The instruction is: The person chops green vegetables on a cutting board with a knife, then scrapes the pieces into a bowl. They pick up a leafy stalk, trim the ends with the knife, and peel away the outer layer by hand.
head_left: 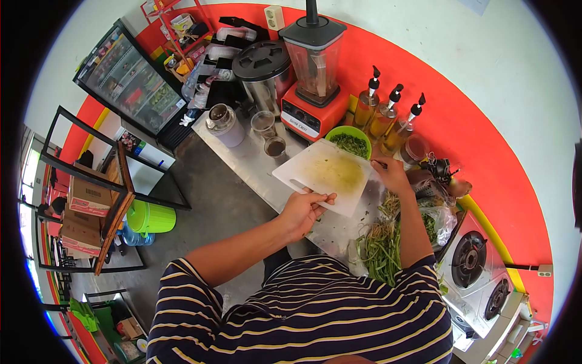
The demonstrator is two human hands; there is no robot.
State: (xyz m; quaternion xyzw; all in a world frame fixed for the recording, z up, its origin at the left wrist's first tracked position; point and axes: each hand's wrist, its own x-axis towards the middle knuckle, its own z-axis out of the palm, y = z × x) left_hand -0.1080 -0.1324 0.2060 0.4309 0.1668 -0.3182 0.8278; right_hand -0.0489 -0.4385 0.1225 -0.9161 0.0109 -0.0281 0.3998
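My left hand point(303, 213) grips the near edge of a white cutting board point(297, 167), close to its handle slot. The board is tilted, with green stains and a few scraps on its face. Its far edge is by a green bowl point(368, 141) of chopped greens point(350, 144). At the board's right side is my right hand point(393, 176), fingers closed around something small and dark that I cannot make out. Below that hand, a pile of uncut leafy greens point(382, 250) lies on the metal table point(330, 233).
A red blender point(315, 109) stands behind the bowl, with several pump bottles point(382, 118) to its right. Two cups point(274, 147) and a steel-lidded jar point(225, 125) are at left. A two-burner stove point(476, 273) stands at right.
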